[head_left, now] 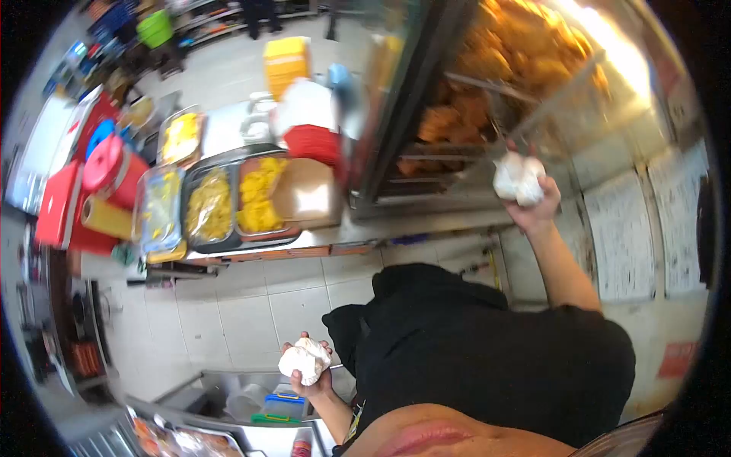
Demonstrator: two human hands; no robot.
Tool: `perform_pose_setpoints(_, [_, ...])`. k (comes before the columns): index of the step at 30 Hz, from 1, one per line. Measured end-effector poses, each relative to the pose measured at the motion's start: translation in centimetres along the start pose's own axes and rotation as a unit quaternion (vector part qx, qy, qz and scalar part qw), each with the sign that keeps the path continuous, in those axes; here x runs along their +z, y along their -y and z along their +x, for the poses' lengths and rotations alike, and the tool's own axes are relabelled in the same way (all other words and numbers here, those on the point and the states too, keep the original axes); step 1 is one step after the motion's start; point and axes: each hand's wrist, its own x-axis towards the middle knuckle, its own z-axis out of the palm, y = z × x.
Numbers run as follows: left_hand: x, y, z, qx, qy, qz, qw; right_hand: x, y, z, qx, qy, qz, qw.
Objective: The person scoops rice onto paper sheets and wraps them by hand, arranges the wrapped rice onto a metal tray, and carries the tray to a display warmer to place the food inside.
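Out to the right, my right hand (537, 209) is closed round a white, rounded bundle (519, 179), just in front of the glass of a lit display case (472, 164). Browned food pieces (457, 114) lie on the shelves inside the case. Low at the left, my left hand (311, 387) holds another white bundle (304, 361) above the tiled floor, beside a counter with bins. Its fingers wrap round the bundle. What the white bundles are made of is too unclear to tell.
Trays of yellow food (260, 194), a brown box (306, 194) and a pink-lidded red container (114, 171) stand on the counter at upper left. Blue- and green-lidded containers (283, 405) sit at the bottom. Papers (620, 236) hang on the right wall.
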Motion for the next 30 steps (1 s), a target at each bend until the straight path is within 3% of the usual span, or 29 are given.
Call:
perform_pose_setpoints(4, [0.7, -0.1, 0.1, 0.062, -0.027, -0.049, 0.997, -5.8, -0.9, 1.4, 0.042, -0.034, 0.088, 0.995])
perform_pose_setpoints(7, [2.9, -0.5, 0.3, 0.101, -0.017, -0.099, 0.99, -14.5, 0.0, 2.8, 0.223, 0.17, 0.114, 0.953])
perform_pose_setpoints(9, [4.6, -3.2, 0.9, 0.122, -0.012, -0.111, 0.986, -24.3, -1.6, 3.5, 0.233, -0.071, 0.096, 0.965])
perform_pose_setpoints(12, [5.3, -7.4, 2.4, 0.161, 0.022, -0.102, 0.981, -15.9, -10.2, 10.0, 0.294, -0.084, -0.009, 0.952])
perform_pose_setpoints(17, [6.1, -19.9, 4.5, 0.253, 0.073, -0.041, 0.964, 8.6, -22.1, 12.8, 0.376, 0.076, -0.086, 0.919])
perform_pose_setpoints(20, [7.3, -24.7, 5.4, 0.281, 0.029, 0.003, 0.959, 18.7, -26.9, 11.4, 0.401, 0.147, -0.094, 0.899])
perform_pose_setpoints(25, [5.1, -30.0, 10.5, 0.25, -0.043, 0.059, 0.965, 28.9, -36.2, 9.3, 0.452, 0.21, -0.087, 0.863])
perform_pose_setpoints(30, [-2.7, -32.8, 19.0, 0.162, 0.043, -0.037, 0.985, 36.0, -50.1, 8.8, 0.526, 0.223, -0.087, 0.816])
